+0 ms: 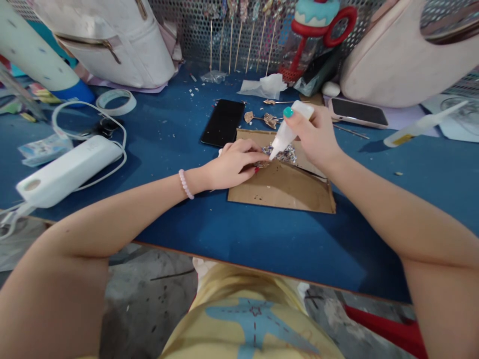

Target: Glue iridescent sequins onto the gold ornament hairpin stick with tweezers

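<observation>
My right hand (318, 134) is closed round a white squeeze bottle (285, 135), its nozzle pointing down and left near my left fingertips. Below it, a glittery silver piece (289, 154) rests on a folded piece of brown cardboard (280, 187). My left hand (237, 163) reaches over the cardboard's left edge, fingers together and touching the left side of the glittery piece; what they may pinch is too small to make out. Behind the cardboard lie golden ornaments on sticks (270, 120).
A black phone (223, 122) lies behind my left hand. White power strip (69, 169), cable and tape roll (116, 102) are at left. Bags, upright decorated sticks (239, 42) and a red-handled cup (314, 30) line the back. A second phone (359, 112) and white glue tube (422, 124) lie right.
</observation>
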Demonstrator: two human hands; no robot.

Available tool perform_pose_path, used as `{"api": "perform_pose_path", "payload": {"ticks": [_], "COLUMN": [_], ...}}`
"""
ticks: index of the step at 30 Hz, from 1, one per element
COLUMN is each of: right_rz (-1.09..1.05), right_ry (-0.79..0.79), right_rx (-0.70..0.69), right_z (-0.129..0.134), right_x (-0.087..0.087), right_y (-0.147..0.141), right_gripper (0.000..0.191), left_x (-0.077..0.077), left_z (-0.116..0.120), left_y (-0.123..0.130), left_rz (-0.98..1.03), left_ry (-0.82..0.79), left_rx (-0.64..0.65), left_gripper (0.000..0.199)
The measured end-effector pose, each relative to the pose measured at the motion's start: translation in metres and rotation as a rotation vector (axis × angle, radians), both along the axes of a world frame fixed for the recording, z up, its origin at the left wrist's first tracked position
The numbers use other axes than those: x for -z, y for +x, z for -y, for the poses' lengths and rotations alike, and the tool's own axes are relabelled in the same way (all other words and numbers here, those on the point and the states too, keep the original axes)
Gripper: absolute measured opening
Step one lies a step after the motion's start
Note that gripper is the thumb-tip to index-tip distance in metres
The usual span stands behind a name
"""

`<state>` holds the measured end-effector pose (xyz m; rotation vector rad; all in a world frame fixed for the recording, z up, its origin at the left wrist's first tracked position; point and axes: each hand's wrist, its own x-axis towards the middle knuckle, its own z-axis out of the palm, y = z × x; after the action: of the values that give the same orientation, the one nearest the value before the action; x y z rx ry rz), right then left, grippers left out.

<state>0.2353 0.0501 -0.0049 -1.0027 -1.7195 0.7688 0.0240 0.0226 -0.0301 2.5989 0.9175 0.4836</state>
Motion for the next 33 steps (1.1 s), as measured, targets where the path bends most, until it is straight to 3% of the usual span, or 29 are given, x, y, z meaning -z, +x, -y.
{"api": "perform_pose_path", "payload": {"ticks": [11,22,33], "right_rz": [-0.198,-0.1,-0.194], "right_ry": [-0.055,0.002,-0.024], "right_rx": [0.032,0.065,0.001], "right_z": [-0.011,-0.013,-0.009], "right_x": [0.0,0.005,-0.002], "right_y": [0.007,0.008,0.004], "right_gripper": [0.05,0.052,0.05], "left_x": [-0.002,-0.009,-0.017], "left_z": [0.001,0.001,-0.003], "left_y": [-0.001,-0.008,-0.015], "left_rz": [-0.018,-0.15,-0.141], "left_ry": [0.046,0.418,0.474], "left_rx": [0.015,0.063,0.016], "left_gripper": [0.039,0.039,0.032]}}
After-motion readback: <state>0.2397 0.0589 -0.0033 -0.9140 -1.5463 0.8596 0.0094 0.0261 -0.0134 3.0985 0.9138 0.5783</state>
